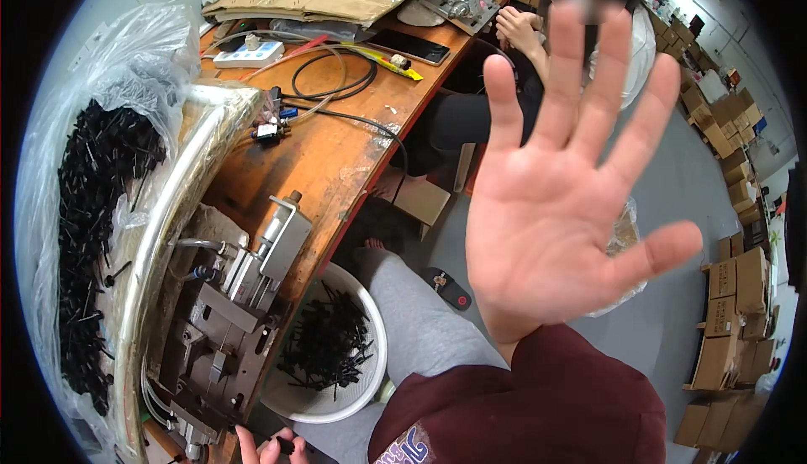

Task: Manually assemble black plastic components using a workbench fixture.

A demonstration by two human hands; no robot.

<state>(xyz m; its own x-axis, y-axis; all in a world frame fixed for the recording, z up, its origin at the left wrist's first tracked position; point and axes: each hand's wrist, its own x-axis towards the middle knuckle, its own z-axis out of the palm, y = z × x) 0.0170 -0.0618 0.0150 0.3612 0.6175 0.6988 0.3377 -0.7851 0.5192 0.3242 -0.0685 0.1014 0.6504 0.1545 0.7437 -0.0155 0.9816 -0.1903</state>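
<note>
Wooden bench (324, 157) | black piece (284, 445) in left grip (273, 452) | right hand (551, 224) raised, spread

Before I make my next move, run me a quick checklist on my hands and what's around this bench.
1. Right hand empty: ok, raised open, palm toward the camera.
2. Left hand grip secure: cannot tell; a dark piece shows at its fingers, but the lower edge cuts the hand off.
3. Right hand clear of the metal fixture: ok, well apart.
4. White basket upright: ok, black parts inside.
5. Co-worker's hands away from the fixture: ok.
</note>
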